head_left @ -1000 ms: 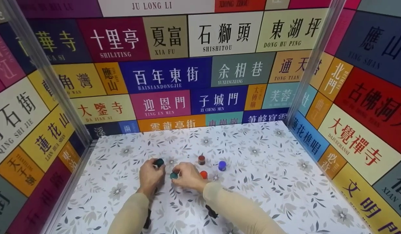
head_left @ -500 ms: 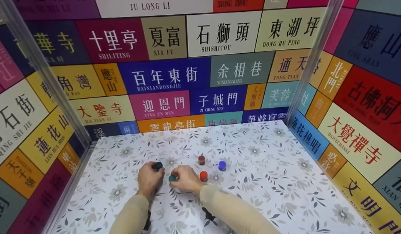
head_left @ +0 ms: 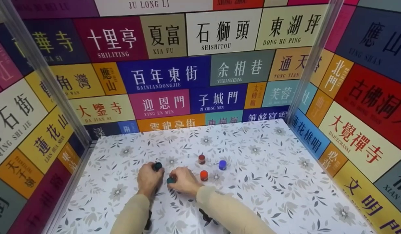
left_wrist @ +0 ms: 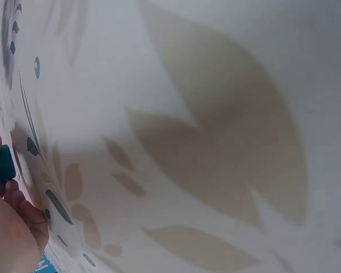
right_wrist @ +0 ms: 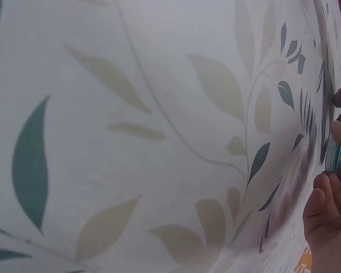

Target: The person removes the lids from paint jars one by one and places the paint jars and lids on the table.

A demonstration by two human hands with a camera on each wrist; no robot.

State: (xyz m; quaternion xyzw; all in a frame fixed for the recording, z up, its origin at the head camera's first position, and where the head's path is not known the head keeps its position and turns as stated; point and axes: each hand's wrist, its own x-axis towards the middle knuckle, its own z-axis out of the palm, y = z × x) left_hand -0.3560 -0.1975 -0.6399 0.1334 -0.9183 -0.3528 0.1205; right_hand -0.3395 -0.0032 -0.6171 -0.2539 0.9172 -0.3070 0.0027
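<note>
My left hand [head_left: 148,178] holds a small dark green jar [head_left: 158,166] between thumb and fingers, close over the patterned tabletop. In the left wrist view a green jar [left_wrist: 4,165] shows at the left edge between the fingertips. Just to the right, my right hand [head_left: 185,181] pinches a small teal jar [head_left: 170,180], partly covered by the fingers. The right wrist view shows its clear, teal-tinted side [right_wrist: 332,154] among the fingers. The two hands are a short gap apart.
Right of the hands stand an orange-red jar [head_left: 204,175], a brown jar [head_left: 201,159] and a blue jar [head_left: 222,165]. The white floral tabletop [head_left: 268,182] is enclosed at the back and sides by colourful lettered panels [head_left: 168,74].
My right hand has shifted slightly left and nearer with the teal jar, uncovering the orange-red jar. My left hand has drawn a little left and nearer with the dark green jar.
</note>
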